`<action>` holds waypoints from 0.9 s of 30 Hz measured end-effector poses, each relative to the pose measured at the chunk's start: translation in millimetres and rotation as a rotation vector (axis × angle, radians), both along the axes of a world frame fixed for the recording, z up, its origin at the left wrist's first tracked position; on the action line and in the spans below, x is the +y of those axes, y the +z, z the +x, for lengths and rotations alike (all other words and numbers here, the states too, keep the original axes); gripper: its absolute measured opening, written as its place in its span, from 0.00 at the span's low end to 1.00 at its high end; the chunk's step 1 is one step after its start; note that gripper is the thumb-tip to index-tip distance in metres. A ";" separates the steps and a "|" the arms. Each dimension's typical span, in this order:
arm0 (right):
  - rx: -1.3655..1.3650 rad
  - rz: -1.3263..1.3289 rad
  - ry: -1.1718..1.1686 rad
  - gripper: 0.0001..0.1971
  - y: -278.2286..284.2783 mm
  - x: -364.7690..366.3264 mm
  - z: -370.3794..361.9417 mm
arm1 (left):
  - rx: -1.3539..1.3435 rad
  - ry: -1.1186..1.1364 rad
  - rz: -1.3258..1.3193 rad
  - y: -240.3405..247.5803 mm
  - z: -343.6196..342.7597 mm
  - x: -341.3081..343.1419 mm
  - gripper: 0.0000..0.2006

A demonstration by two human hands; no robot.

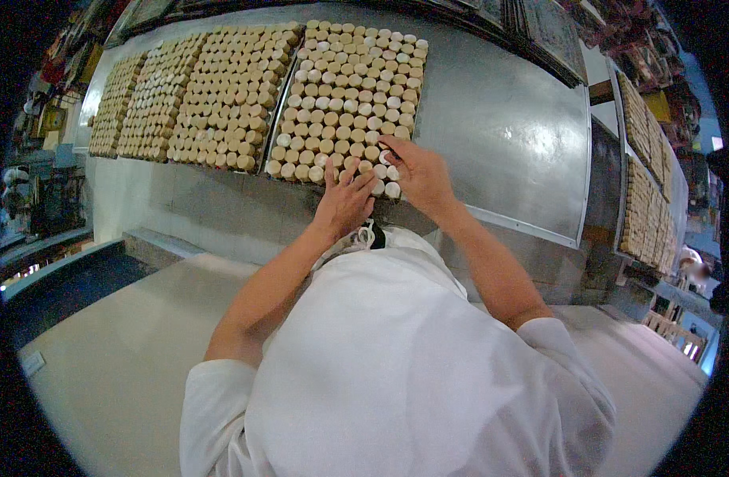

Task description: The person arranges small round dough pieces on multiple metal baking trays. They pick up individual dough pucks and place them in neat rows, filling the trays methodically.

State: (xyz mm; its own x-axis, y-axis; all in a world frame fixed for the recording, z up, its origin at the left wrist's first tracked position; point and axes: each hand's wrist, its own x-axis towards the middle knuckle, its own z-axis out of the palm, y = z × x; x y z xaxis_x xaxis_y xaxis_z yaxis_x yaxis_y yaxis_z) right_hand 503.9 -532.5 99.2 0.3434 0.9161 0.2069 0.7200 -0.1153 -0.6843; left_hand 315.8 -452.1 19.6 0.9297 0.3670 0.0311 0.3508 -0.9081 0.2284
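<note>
Dark stacked trays [531,36] line the far side of a shiny metal worktop [499,159], with pale floor [126,342] below.

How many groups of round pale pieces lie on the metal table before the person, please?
4, in one row: far-left group, second group, third group, then the fourth group, at the left hand and right hand.

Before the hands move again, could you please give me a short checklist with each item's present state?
1. Left hand at the near edge of the round pieces: ok, fingers spread.
2. Right hand at the block's near right corner: ok.
3. Right hand's hold on a piece: cannot tell, fingertips too small.
4. Near rows fully visible: not ok, the hands cover some.
5. White sleeves away from the pieces: ok.
</note>
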 end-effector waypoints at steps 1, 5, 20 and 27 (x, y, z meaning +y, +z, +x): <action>-0.073 -0.058 -0.034 0.17 -15.3 0.6 -3.6 | 0.005 -0.018 -0.042 -0.5 -1.0 -2.0 0.24; -0.102 -0.257 -0.020 0.18 -44.1 5.5 -16.6 | 0.124 -0.089 0.016 -4.9 0.0 -9.8 0.25; -0.027 -0.184 -0.058 0.18 -53.5 56.2 -39.6 | 0.013 0.042 0.074 -19.3 -20.3 17.1 0.27; -0.142 -0.200 -0.043 0.17 -62.7 84.0 -56.8 | 0.116 -0.042 0.013 -15.0 -37.4 36.9 0.32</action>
State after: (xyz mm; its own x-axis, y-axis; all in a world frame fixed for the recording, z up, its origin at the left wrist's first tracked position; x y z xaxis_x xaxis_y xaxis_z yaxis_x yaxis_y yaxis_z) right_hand 447.1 -448.5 36.5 0.3637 0.9287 0.0722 0.7990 -0.2711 -0.5367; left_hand 278.4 -415.2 4.6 0.9418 0.3280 -0.0733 0.3359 -0.9251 0.1770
